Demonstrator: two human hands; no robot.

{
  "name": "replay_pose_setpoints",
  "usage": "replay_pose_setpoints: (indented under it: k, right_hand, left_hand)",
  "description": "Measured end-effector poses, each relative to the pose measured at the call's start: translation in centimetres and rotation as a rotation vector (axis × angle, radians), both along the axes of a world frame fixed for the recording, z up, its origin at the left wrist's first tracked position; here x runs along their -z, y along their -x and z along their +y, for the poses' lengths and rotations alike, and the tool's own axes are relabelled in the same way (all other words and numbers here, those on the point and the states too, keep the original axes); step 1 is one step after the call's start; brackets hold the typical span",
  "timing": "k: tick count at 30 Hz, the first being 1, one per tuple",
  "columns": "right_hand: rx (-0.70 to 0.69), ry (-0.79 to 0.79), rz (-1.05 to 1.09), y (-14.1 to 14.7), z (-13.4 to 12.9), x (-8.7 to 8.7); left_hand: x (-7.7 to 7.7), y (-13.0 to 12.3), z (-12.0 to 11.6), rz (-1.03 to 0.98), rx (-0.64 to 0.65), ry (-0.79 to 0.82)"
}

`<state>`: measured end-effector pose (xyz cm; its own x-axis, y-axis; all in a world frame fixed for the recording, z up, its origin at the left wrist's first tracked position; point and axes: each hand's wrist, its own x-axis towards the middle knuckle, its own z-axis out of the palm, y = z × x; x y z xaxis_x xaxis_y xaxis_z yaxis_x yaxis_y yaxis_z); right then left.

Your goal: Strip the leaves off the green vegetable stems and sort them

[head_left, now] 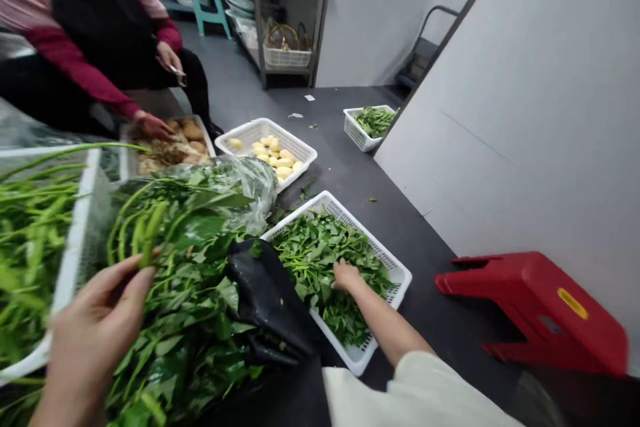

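Observation:
At the lower left, my left hand pinches a small bunch of green stems between thumb and fingers. Below it lies a large heap of leafy greens, partly in a clear plastic bag. My right hand reaches over the white basket and touches the picked leaves in it. Its thumb and fingers look slightly apart; the tips are partly hidden among the leaves. To the left of my left hand stands a white crate of long green stems.
A co-worker sits at the upper left, holding a small tool over a box of brown tubers. Beyond my basket are a basket of peeled potatoes and a basket of green beans. A red stool lies at right, near the wall.

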<state>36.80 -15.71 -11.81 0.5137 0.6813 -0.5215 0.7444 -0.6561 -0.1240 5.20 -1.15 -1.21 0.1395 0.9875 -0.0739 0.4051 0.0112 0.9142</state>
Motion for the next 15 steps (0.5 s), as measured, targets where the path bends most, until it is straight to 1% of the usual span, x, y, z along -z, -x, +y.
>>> replay_pose_setpoints:
  k: [1, 2, 3, 4, 5, 7, 8, 9, 10, 11, 12, 13, 15]
  right_hand:
    - [-0.022, -0.024, -0.006, 0.1, 0.6, -0.8]
    - [-0.053, -0.063, -0.011, 0.2, 1.6, -2.1]
    - [-0.095, -0.137, -0.014, 0.5, 2.7, -3.6]
    - [-0.151, -0.258, -0.013, 1.1, 3.9, -5.4]
    - [-0.223, -0.417, -0.006, 2.1, 5.1, -7.3]
    - [-0.406, -0.864, 0.019, 5.0, 7.4, -11.0]
    - [-0.501, -1.067, 0.028, 6.8, 8.6, -12.5]
    - [-0.579, -1.21, 0.027, 8.7, 9.7, -13.8]
    - [-0.625, -1.287, 0.011, 10.7, 10.8, -14.6]
    - [-0.649, -1.306, -0.002, 12.5, 11.9, -15.2]
    - [-0.661, -1.28, -0.006, 14.2, 12.9, -15.3]
    - [-0.661, -1.225, 0.001, 15.8, 13.8, -15.2]
    - [-0.656, -1.1, 0.044, 18.5, 14.9, -14.4]
  left_hand:
    - [-0.7, -0.5, -0.2, 0.074, -0.068, -0.062]
    - [-1.3, -1.0, -0.4, 0.134, -0.116, -0.116]
    - [-1.7, -1.5, -0.5, 0.161, -0.132, -0.151]
    - [-2.1, -1.9, -0.5, 0.155, -0.115, -0.165]
    - [-2.3, -2.1, -0.4, 0.134, -0.104, -0.179]
    - [-2.5, -2.1, -0.3, 0.1, -0.109, -0.22]
    - [-2.5, -1.9, -0.3, 0.08, -0.109, -0.232]
    - [-2.5, -1.8, -0.4, 0.056, -0.109, -0.234]
    - [-2.6, -1.6, -0.5, 0.026, -0.11, -0.225]
    - [-2.6, -1.4, -0.6, -0.008, -0.116, -0.203]
    - [-2.6, -1.2, -0.8, -0.048, -0.127, -0.171]
    - [-2.7, -1.1, -0.8, -0.094, -0.149, -0.136]
    - [-2.9, -1.0, -0.7, -0.198, -0.216, -0.074]
